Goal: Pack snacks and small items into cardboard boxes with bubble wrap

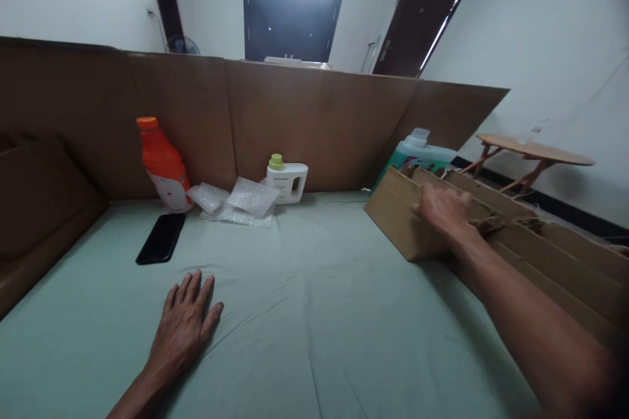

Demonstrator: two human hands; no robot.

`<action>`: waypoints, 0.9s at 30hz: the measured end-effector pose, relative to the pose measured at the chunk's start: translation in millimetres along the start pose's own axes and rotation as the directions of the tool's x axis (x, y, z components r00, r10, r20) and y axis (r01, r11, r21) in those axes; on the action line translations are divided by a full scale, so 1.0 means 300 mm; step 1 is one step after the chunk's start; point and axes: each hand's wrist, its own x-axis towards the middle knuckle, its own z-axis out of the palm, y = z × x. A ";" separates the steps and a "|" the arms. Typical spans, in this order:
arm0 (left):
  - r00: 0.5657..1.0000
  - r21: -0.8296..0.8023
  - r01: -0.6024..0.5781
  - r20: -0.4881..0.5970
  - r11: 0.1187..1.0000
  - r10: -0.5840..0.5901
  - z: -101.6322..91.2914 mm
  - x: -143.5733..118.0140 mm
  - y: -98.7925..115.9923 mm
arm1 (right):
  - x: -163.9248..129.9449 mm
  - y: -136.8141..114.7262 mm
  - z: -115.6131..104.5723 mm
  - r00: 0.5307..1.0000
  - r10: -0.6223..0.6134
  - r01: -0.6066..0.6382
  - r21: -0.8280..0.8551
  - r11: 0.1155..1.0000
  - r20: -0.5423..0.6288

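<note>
My left hand (183, 327) lies flat on the pale green sheet (304, 314), fingers spread, holding nothing. A black phone (161, 239) rests just beyond its fingertips. On the right, my right hand (445, 209) is closed over the upper edge of a brown cardboard box (407, 222) with several folded flaps; its fingertips are partly hidden. Behind that box, a bottle of green-blue liquid (417, 154) with a clear cap shows only its upper part.
Along the back stands a tall cardboard wall (314, 118). In front of it are an orange-red bottle (164, 170), bubble wrap pieces (253, 198) and a white jug (293, 182) with a green cap. More cardboard (44, 190) borders the left; a wooden table (535, 147) stands beyond, right.
</note>
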 end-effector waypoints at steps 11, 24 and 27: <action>0.997 -0.188 0.026 -0.072 0.982 -0.040 -0.003 0.006 -0.019 | -0.329 -0.191 -0.186 0.909 -0.405 0.386 0.175 0.906 0.093; 0.998 -0.742 -0.046 -0.064 0.669 -0.003 -0.074 -0.291 0.031 | -0.776 -0.168 -0.244 0.952 -0.208 -0.040 0.767 0.640 0.223; 0.998 -0.731 -0.033 -0.066 0.682 -0.022 -0.096 -0.337 0.089 | -0.795 -0.228 -0.083 0.842 -0.369 -0.134 0.815 0.564 0.393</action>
